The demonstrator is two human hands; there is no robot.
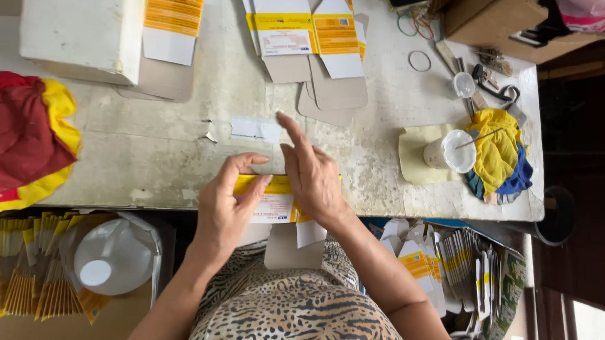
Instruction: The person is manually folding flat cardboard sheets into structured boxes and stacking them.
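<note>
Carton blank [274,202], yellow and white, lies flat at the near edge of the counter [183,139], not yet folded into a box. Left of the blank, left hand [228,201] pinches its edge with narrow fingers. Right of it, right hand [312,174] presses on top, fingers spread. Further right of the blank, finished flat cartons [447,262] stand packed below the counter; more blanks [314,36] wait beyond.

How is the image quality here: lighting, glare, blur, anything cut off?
Head view: soft, even daylight, no hard shadows or glare on the worn white table; the right edge falls dark. Left hand and right hand on the flat yellow-and-white carton look slightly soft; straight edges bow mildly towards the frame borders.
</note>
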